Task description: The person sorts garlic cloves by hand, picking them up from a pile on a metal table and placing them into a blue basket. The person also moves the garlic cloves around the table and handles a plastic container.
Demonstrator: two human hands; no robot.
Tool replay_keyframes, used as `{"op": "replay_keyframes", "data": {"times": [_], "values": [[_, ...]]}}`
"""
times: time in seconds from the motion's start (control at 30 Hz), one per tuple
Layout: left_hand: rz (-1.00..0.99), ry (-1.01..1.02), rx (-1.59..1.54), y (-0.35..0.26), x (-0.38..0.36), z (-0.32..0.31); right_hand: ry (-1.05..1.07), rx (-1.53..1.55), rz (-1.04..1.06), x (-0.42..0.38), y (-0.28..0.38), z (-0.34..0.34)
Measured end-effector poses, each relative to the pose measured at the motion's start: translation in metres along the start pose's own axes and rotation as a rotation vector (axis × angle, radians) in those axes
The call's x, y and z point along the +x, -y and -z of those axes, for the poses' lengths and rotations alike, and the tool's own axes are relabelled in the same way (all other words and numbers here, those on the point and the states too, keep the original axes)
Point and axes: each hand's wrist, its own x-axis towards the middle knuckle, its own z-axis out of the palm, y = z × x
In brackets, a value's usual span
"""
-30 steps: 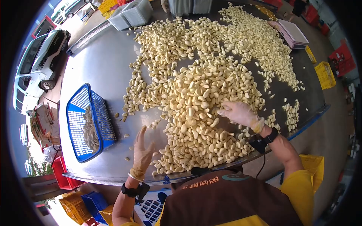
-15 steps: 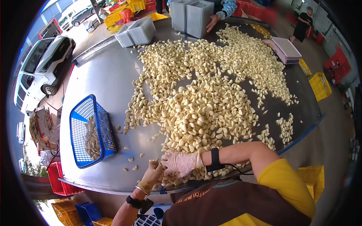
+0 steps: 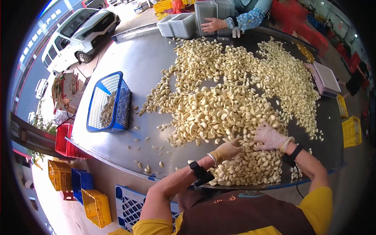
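Peeled garlic cloves [image 3: 219,109] lie in a broad heap across the metal table [image 3: 135,82]. My gloved left hand [image 3: 227,150] is at the near side of the heap, its fingers pointing right among the cloves; whether it holds any cannot be made out. To its right, my gloved right hand [image 3: 268,137] rests on the cloves with its fingers spread. A smaller pile lies between my hands and the near table edge. The blue basket [image 3: 123,103] at the left holds some cloves.
Across the table a person's hand [image 3: 213,25] touches stacked clear trays [image 3: 205,12]. More trays [image 3: 183,24] stand beside them. A pink-and-white scale [image 3: 326,80] is at the right edge. Crates, including a yellow one [image 3: 97,208], lie below the table.
My hands have moved right and apart, and my right fingers have spread. The camera view has shifted. The other person's hand now reaches across the front of the trays.
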Motion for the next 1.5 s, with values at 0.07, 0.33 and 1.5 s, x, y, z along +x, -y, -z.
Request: {"op": "replay_keyframes", "data": {"times": [0.07,0.33,1.5], "values": [[-0.097,-0.363,0.190,0.007,-0.021,0.018,-0.181,0.031,-0.126,-0.032,-0.012,-0.002],[0.200,-1.477,0.441,0.180,-0.067,0.281,-0.591,0.070,0.062,0.101,0.068,0.061],[0.294,-0.974,0.506,0.184,-0.097,0.177,-0.649,0.383,0.358,0.223,0.176,0.002]]}}
